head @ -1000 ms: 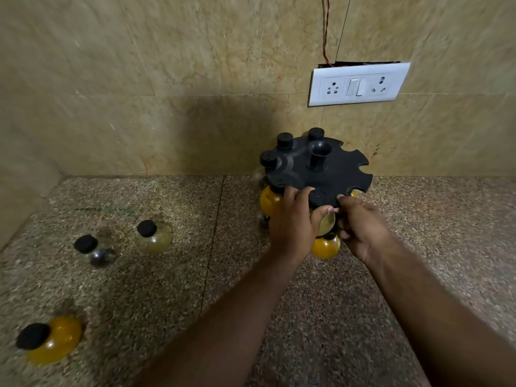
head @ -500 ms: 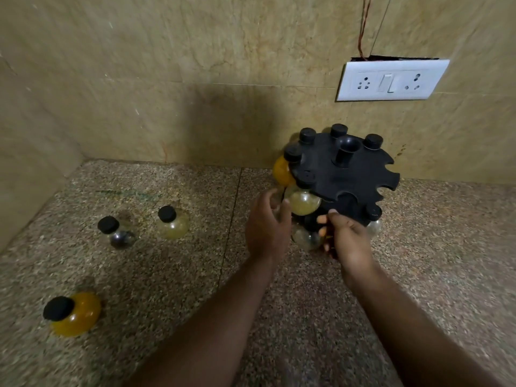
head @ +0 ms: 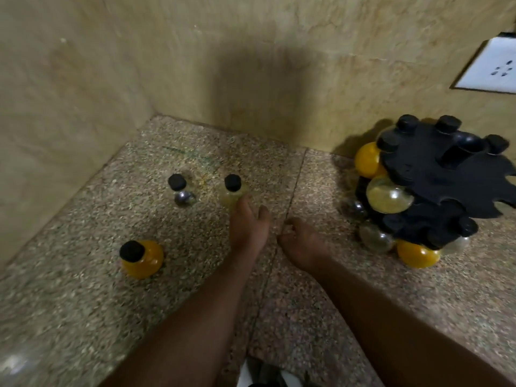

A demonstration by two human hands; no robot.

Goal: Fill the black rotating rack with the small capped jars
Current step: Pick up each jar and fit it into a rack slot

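Note:
The black rotating rack [head: 446,177] stands at the right by the wall, with several round capped jars hanging in its two tiers, orange and clear. Three loose jars stand on the counter to the left: an orange one [head: 145,259], a clear one with dark contents [head: 183,195] and a pale yellow one [head: 232,188]. My left hand [head: 248,223] stretches out with straight fingers, its tips at the pale yellow jar's near side. Beside it, my right hand [head: 303,243] hovers low over the counter, fingers loosely curled and holding nothing.
The speckled stone counter [head: 195,303] ends in a corner of beige tiled walls at the back left. A white socket plate [head: 491,71] sits on the wall above the rack.
Both hands have left the rack and moved left. My left hand has reached the pale yellow jar. The view has swung left, so the rack now sits at the right edge.

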